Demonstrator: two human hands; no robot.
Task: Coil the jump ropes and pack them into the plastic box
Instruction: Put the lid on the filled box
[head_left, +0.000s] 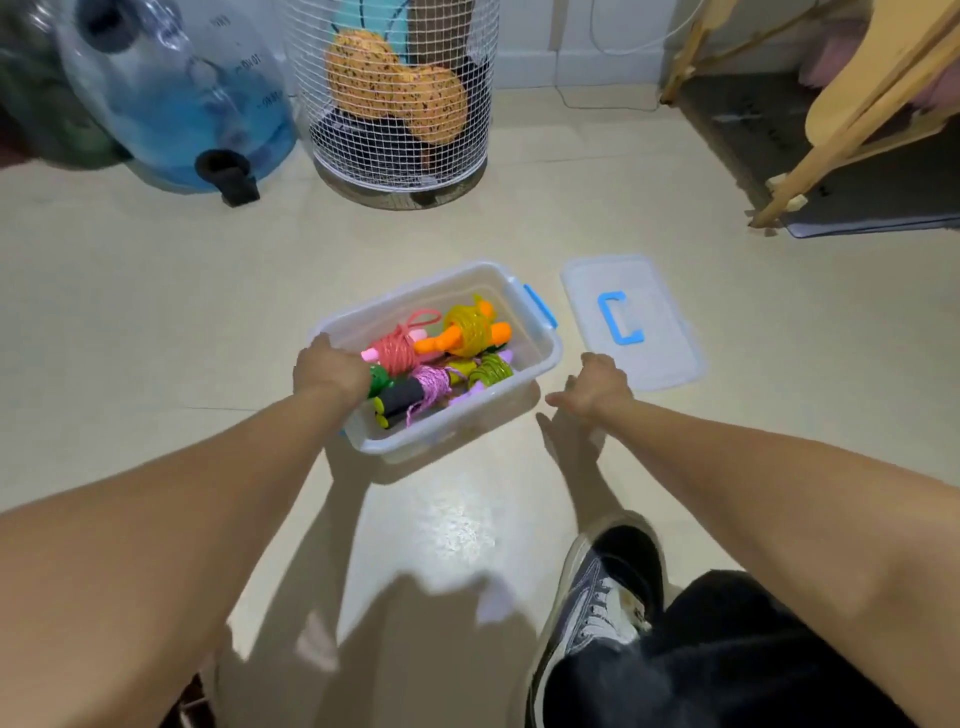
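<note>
While the left hand (328, 366) reaches into the near-left corner of the plastic box (543, 358), its fingers drop below the rim among the ropes; whether they hold the green-handled bundle (378, 383) or merely press on it cannot be told, as the hand's back hides the fingertips. Just beside it lie the other coiled jump ropes: pink (399, 353), yellow on orange handles (467, 332), purple on a black handle (415, 389), olive green (491, 370). All sit inside the box; no rope shows loose on the floor (156, 312).

Right hand (597, 387): fingers relaxed and spread, holding nothing, hovering low beside the box's near-right corner.

Key relation: the lid (631, 322) lies flat on the floor just right of the box, apart from it, blue handle (621, 318) up. Its long axis runs roughly parallel to the box's. The right hand is plainly the nearer one; the lid's near edge lies just beyond and to the right of its fingers.

Judgement: packing looks complete. Likely next step is closing, lid carried leftward over the box by the right hand while the left steadies the box.
</note>
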